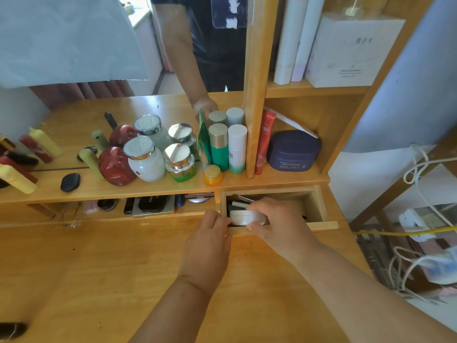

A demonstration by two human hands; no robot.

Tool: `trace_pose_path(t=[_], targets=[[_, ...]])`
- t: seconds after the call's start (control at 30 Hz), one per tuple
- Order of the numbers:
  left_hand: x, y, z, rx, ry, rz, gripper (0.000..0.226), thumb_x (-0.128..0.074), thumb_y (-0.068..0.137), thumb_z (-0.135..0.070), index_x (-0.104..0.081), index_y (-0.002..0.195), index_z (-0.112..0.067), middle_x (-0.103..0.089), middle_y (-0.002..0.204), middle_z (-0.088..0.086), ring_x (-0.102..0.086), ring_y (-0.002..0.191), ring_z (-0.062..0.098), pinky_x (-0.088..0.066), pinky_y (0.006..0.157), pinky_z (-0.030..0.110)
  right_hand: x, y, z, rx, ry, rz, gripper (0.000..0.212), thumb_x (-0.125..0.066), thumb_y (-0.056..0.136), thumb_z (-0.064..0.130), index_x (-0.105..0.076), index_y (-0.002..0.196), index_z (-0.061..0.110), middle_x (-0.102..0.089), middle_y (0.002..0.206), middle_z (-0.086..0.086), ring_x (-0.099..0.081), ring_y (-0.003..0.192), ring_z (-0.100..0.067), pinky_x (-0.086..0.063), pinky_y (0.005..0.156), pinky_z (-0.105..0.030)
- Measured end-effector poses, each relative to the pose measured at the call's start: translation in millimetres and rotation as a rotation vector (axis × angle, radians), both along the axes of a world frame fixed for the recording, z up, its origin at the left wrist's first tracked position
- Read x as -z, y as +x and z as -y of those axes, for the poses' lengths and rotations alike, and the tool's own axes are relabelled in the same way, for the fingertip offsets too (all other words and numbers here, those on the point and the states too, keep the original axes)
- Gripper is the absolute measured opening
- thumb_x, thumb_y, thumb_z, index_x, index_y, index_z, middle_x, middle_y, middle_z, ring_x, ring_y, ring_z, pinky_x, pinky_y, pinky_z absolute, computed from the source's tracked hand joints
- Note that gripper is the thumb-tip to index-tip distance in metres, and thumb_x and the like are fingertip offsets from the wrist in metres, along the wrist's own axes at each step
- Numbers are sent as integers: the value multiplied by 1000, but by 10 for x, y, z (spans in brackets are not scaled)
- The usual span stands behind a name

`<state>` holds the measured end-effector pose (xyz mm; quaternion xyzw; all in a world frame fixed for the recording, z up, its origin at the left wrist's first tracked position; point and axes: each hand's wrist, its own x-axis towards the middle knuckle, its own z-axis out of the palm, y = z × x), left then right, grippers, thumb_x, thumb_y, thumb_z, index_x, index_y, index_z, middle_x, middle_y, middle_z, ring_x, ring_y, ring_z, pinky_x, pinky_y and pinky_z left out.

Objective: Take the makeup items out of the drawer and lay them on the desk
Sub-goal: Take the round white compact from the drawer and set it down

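A small wooden drawer [319, 206] under the shelf is pulled out over the desk [86, 268]. Inside it lies a round white compact [244, 217], with a pale green tube [239, 204] and dark items behind it. My right hand [277, 224] reaches into the drawer, its fingers and thumb curled round the compact's right side. My left hand [207, 246] is at the drawer's front left corner, its fingertips touching the compact's left edge; whether it grips the compact is hidden.
Jars, bottles and a red case [116, 167] crowd the shelf in front of a mirror. An open slot left of the drawer holds palettes [150, 206]. Cables and a power strip [415, 224] hang right of the desk.
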<state>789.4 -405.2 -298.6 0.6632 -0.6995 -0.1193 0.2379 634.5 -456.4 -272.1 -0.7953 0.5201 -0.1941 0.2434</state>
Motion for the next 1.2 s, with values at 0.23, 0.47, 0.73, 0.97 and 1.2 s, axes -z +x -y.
trace_pose_path(t=[0.23, 0.47, 0.73, 0.97, 1.2], targets=[[13, 3, 22, -80, 70, -430, 45, -48, 82, 4, -55, 123, -13, -44, 98, -4, -45, 87, -6, -33, 75, -2, 105, -81, -174, -36, -149, 99, 33, -72, 76, 11, -66, 107, 18, -65, 111, 3, -57, 105, -13, -44, 93, -26], [-41, -53, -1, -107, 182, -668, 51, -50, 83, -1, -51, 126, -28, -43, 101, -15, -42, 93, -12, -32, 79, -4, 163, -104, -294, 116, 1, 296, 27, -69, 79, 12, -69, 98, 32, -44, 135, 15, -40, 122, 2, -34, 100, -18], [-3, -130, -126, -75, 132, -665, 64, -56, 79, 2, -43, 125, -40, -47, 113, -28, -36, 115, -2, -30, 90, 7, 100, -132, -336, 251, 171, 420, 66, -76, 73, 18, -46, 130, 33, -52, 133, 10, -45, 122, -3, -36, 100, -22], [-142, 87, -358, -117, 118, -777, 62, -52, 80, 0, -45, 131, -34, -48, 126, -18, -36, 124, 0, -32, 98, 15, -53, 177, -566, 217, -9, 432, 63, -81, 65, 21, -50, 118, 36, -55, 116, 14, -53, 105, -2, -41, 86, -12], [-121, 728, -847, -204, 89, -767, 62, -49, 79, -2, -42, 132, -33, -43, 128, -24, -27, 113, -29, -23, 79, -11, 58, 868, -908, 116, 58, 392, 76, -80, 67, 24, -41, 132, 28, -51, 125, 15, -48, 112, -1, -35, 94, -13]])
